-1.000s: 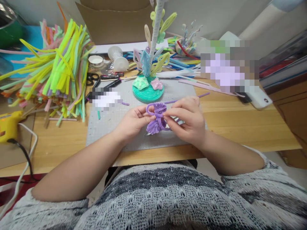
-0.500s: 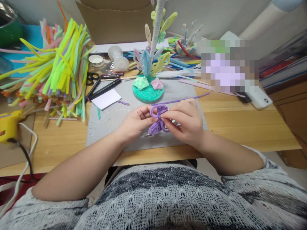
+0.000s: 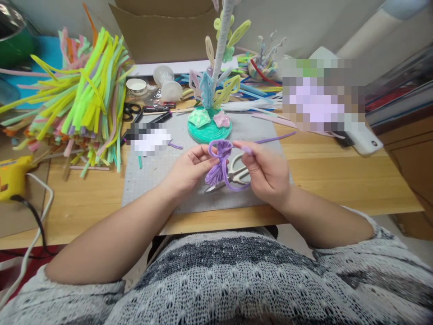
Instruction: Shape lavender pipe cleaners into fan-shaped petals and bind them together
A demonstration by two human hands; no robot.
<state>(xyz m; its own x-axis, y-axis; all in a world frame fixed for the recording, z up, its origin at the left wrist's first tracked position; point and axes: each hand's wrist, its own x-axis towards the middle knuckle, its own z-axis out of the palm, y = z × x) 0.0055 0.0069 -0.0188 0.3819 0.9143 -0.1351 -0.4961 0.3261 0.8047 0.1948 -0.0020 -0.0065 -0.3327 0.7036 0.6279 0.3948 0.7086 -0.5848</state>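
Note:
My left hand (image 3: 194, 169) pinches a purple pipe-cleaner bow (image 3: 219, 164) at its middle. The bow has fanned ends at top and bottom and a loop at upper left. From it a loose purple tail (image 3: 232, 186) curves down and right into my right hand (image 3: 269, 171). That hand is closed around the tail, and a bit of purple shows by its index finger, which touches near the bow's top. Scissors (image 3: 238, 174) with pale handles lie on the grey cutting mat (image 3: 149, 189) beneath the bow. Behind my right hand lies another purple pipe cleaner (image 3: 277, 137).
A round green base (image 3: 209, 133) with a white-wrapped stem and pipe-cleaner flowers stands just beyond my hands. A large bundle of pipe cleaners (image 3: 91, 90) is at left, near a yellow glue gun (image 3: 13, 176) with cords. Black markers (image 3: 158, 119) and a white spool (image 3: 167, 83) lie behind the mat.
My right hand has drawn away from the bow's middle, slightly right, with the tail. The bow has shifted a little up and left, and the scissors show more.

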